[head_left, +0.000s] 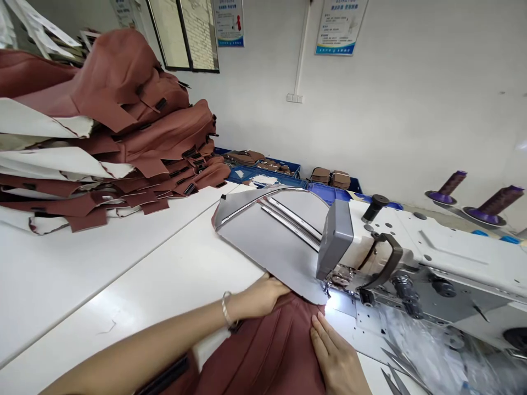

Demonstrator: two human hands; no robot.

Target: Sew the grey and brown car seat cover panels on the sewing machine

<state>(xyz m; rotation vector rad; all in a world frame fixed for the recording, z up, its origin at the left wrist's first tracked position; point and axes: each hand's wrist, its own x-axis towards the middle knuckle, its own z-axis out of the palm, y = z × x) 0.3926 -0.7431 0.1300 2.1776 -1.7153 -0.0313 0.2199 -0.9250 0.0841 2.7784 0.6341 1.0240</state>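
Observation:
A reddish-brown leather-like cover [263, 351] lies over the near table edge and runs up to the lit needle area of a sewing machine [358, 252]. Joined to it along a curved edge is a large grey-backed panel [263, 241] with pale strips across it. My left hand [263, 296], with a bracelet at its wrist, grips the cover at the panel's edge; some fingertips are hidden beneath. Close to the needle area, my right hand [335, 348] rests with its fingers stretched flat on the cover's right edge.
A tall pile of reddish-brown covers [135, 109] stands at the left. Blue crates [284, 178] with brown pieces sit along the wall. Two thread spools [500, 203] rise behind the machine. Scissors [401, 365] and clear plastic [444, 351] lie at the lower right.

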